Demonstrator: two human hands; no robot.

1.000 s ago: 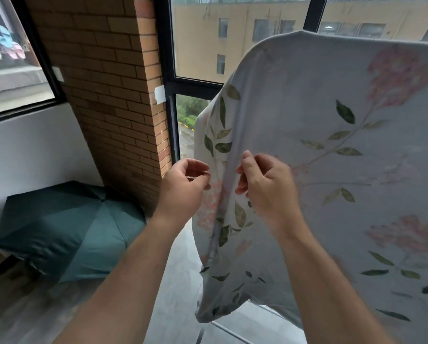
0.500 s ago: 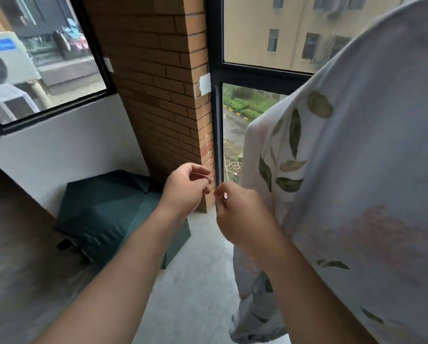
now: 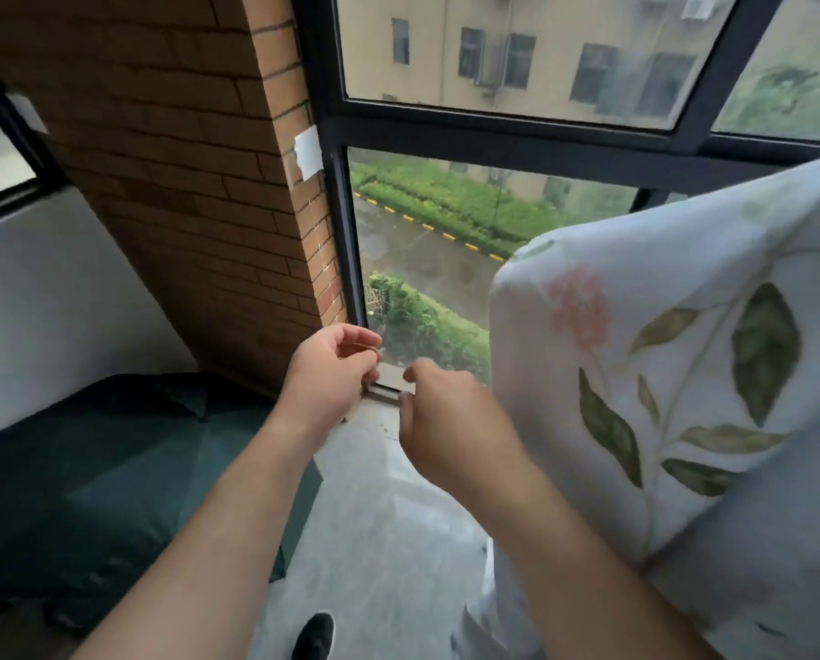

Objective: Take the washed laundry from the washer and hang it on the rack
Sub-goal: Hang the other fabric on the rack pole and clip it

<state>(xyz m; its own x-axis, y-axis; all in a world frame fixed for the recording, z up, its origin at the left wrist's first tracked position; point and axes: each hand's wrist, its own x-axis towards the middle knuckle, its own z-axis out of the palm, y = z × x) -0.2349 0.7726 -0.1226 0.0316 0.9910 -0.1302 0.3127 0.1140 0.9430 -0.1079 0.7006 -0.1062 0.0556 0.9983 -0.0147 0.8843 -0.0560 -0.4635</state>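
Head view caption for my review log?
Left hand and right hand hover before the window, apart from the floral sheet draped at right.

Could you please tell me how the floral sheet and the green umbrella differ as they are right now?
The floral sheet is pale with pink flowers and green leaves; the green umbrella is plain and dark. The sheet hangs draped up at the right; the umbrella lies open on the floor at the left. Both are fabric.
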